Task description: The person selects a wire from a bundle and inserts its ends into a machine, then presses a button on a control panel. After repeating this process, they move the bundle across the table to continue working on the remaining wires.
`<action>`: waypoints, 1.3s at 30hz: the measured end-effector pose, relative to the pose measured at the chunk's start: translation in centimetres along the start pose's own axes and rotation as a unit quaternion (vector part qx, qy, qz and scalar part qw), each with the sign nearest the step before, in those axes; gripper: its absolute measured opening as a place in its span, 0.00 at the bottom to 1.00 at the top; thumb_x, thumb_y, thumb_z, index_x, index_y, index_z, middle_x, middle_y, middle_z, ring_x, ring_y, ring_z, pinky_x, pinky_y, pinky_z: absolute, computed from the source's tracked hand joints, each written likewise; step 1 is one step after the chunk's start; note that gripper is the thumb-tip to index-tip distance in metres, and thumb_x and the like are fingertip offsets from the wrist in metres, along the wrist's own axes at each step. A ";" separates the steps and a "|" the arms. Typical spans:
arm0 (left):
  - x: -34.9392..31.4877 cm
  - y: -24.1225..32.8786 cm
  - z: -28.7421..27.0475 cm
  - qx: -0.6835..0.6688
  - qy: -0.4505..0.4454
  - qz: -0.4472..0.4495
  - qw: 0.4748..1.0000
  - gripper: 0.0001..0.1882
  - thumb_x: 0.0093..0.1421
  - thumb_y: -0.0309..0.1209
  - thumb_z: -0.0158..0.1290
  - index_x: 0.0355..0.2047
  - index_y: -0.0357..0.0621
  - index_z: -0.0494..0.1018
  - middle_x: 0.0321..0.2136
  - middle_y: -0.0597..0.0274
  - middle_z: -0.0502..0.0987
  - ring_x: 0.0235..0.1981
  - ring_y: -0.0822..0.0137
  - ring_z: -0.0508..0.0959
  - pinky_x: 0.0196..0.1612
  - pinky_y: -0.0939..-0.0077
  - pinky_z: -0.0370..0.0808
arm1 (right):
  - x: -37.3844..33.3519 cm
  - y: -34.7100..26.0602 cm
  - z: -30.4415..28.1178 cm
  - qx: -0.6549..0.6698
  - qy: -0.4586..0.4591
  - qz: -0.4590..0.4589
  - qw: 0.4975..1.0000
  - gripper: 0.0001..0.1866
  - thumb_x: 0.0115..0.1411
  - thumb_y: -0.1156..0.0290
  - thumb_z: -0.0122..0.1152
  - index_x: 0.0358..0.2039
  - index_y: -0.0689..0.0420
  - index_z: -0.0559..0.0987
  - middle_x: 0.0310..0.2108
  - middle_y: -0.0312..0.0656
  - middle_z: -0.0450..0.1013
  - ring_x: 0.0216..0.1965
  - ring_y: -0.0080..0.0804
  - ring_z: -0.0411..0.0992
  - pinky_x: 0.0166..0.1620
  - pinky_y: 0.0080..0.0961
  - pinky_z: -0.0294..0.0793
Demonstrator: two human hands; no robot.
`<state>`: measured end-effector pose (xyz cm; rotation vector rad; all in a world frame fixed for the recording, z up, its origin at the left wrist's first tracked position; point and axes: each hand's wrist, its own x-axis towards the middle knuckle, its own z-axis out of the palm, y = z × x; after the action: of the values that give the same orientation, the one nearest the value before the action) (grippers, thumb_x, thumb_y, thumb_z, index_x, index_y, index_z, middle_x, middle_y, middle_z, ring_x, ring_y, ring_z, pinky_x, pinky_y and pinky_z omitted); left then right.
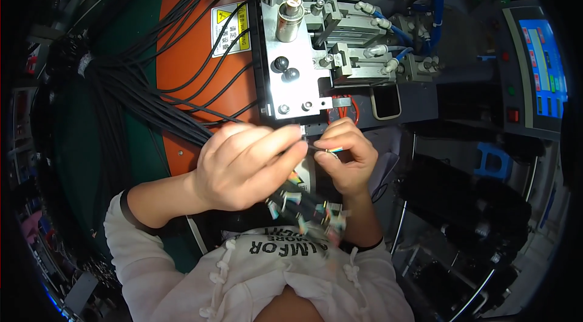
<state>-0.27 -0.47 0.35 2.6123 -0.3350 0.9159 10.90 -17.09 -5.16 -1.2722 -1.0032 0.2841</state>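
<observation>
In front of my chest, close to the front edge of a metal press-like machine (294,88), both my hands meet around the end of a black cable. My left hand (243,167) is closed, thumb and fingers pinching the cable near the machine's edge. Fine coloured wires (334,150) fan from the cable end between the thumb and forefinger of my right hand (349,155), which is closed in a pinch. Below my hands hang several more black cable ends (303,208) with coloured wires and pale tips, partly blurred. My left hand hides part of the cables behind it.
A thick bundle of black cables (121,82) runs from the left over an orange surface (182,30). Pneumatic cylinders (352,33) with blue hoses stand on the machine. Right of it are a phone-like dark object (386,102) and a control panel with a lit screen (543,67).
</observation>
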 end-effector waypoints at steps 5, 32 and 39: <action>-1.1 -0.4 0.5 -0.059 -0.013 -0.006 0.998 0.13 0.47 0.28 0.60 0.35 0.36 0.78 0.25 0.60 0.75 0.20 0.68 0.75 0.20 0.77 0.67 | 0.7 -0.9 0.6 0.100 -0.005 0.101 0.990 0.09 0.46 0.82 0.69 0.30 0.64 0.80 0.29 0.42 0.76 0.31 0.29 0.72 0.37 0.25 0.71; -0.7 -0.1 0.8 -0.128 -0.006 -0.098 0.987 0.08 0.48 0.27 0.61 0.27 0.38 0.74 0.20 0.62 0.73 0.17 0.65 0.75 0.20 0.75 0.71 | 1.1 -2.2 1.6 -0.049 0.069 0.071 0.994 0.09 0.45 0.81 0.69 0.30 0.62 0.81 0.29 0.44 0.78 0.30 0.36 0.75 0.35 0.26 0.72; -1.1 0.0 0.7 -0.117 0.001 -0.116 0.986 0.08 0.48 0.28 0.61 0.27 0.38 0.74 0.20 0.62 0.72 0.16 0.66 0.75 0.19 0.76 0.71 | 1.7 -2.5 2.5 -0.175 0.055 -0.030 0.983 0.08 0.48 0.80 0.68 0.31 0.63 0.81 0.28 0.43 0.77 0.29 0.33 0.74 0.37 0.27 0.72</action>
<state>-0.70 -0.63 -0.88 2.3737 -0.1241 0.7524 9.15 -15.14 -2.22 -1.5542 -1.0224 -0.0121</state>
